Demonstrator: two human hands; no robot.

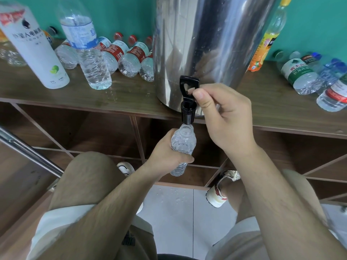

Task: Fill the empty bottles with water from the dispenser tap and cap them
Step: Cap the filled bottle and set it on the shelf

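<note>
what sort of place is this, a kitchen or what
Probably a makeshift indoor refill corner, not clearly a kitchen: a steel dispenser stands on a wooden cubby shelf against a teal wall, with plastic bottles crowded either side.

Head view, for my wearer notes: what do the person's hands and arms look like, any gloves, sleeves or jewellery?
The left hand and right hand are bare: no gloves, rings or watch show. The left forearm and right forearm are uncovered as well, with no sleeve, wristband or marking on them.
</note>
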